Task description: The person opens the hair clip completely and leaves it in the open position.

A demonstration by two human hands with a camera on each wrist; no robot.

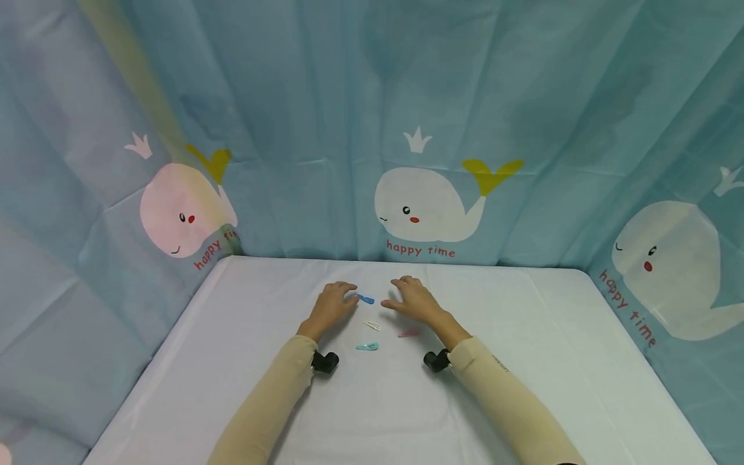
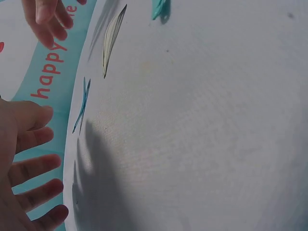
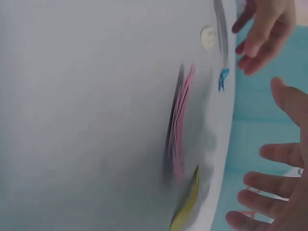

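Several snap hair clips lie on the white table. The blue hair clip is farthest back, just beside the fingertips of my left hand, which holds nothing. Its fingers are spread in the left wrist view. Across from it, my right hand hovers with fingers apart, also holding nothing. Between the forearms are a cream hair clip, a teal hair clip and a pink hair clip. The right wrist view adds a yellow hair clip beyond the pink one; my right hand hides it in the head view.
The white-covered table meets a blue curtain with printed whales along its back and sides. A black wrist camera sits at my left cuff, another black camera at my right.
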